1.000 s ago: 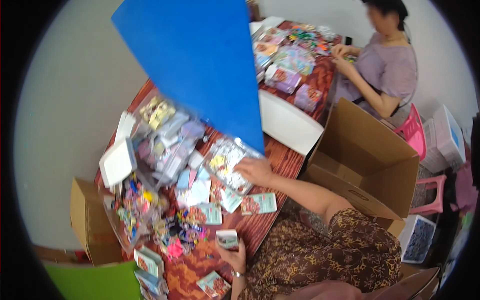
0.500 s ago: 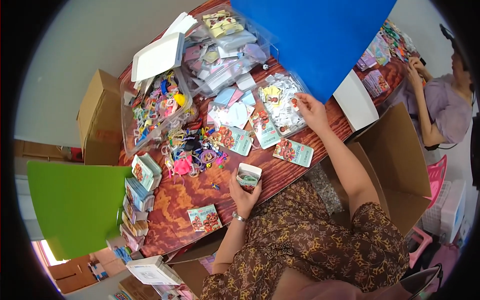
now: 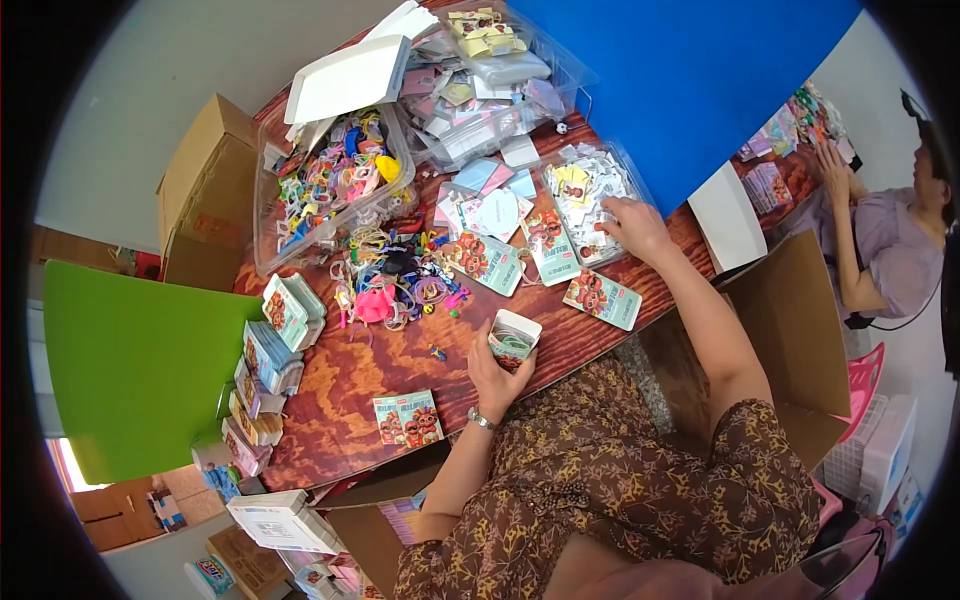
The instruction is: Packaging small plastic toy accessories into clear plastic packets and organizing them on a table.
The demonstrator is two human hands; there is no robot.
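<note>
While the table (image 3: pixel 560 350) is spread with small goods, it is flanked beyond the right fingers by a blue board (image 3: pixel 690 80), and well to the left of the left fingers a green board (image 3: pixel 130 370) is seen. An open carton (image 3: pixel 790 330) is set just right of the right forearm. Past the left fingertips, farther up the table, a clear tub (image 3: pixel 330 190) of bright trinkets is placed, with a white lid (image 3: pixel 345 80) leaning at its far edge. A second clear tub (image 3: pixel 500 90) of packets is found beyond the right fingers.

The right hand (image 3: pixel 632 225) is laid on a clear tray (image 3: pixel 590 195) of small packets, its fingers lightly spread and bent down into the contents; whether anything is pinched there cannot be told. Just below that hand a printed card (image 3: pixel 601 298) is lying flat on the wood.

A loose pile of trinkets (image 3: pixel 395 285) is heaped just above and left of the left fingers. The left hand (image 3: pixel 500 375) is raised near the table's near edge, and a small open box (image 3: pixel 513 338) is held upright in it, gripped between thumb and curled fingers, which are wrapped close around its sides. Below and left of those fingers another card (image 3: pixel 408 418) is lying, and stacked boxes (image 3: pixel 275 345) are lined along the left edge.
</note>
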